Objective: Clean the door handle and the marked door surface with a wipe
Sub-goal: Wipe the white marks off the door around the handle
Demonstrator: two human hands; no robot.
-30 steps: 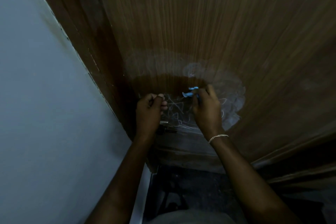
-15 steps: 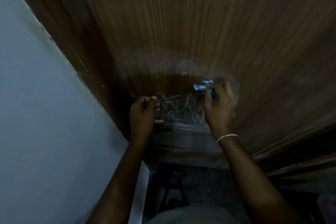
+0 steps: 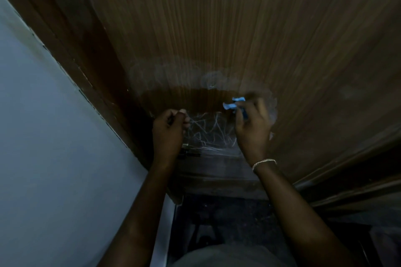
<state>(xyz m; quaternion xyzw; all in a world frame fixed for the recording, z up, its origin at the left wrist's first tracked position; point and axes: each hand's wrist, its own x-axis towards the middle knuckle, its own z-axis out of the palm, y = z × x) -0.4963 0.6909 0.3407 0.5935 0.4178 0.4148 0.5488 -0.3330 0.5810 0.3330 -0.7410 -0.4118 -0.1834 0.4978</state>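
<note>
Right hand [image 3: 252,128] pinches a blue wipe [image 3: 233,105] against the door [image 3: 217,17]; white scribbles [image 3: 208,132] lie just lower-left, toward the curled left hand [image 3: 168,134].

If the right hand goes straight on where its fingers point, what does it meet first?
Right hand: likely the door, at the whitish smear beyond its blue wipe; depth unclear.

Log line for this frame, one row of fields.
step: wiping door | right hand: pinches blue wipe against door, upper right of white scribbles | left hand: curled, contents unclear | white scribbles: not yet wiped
</note>
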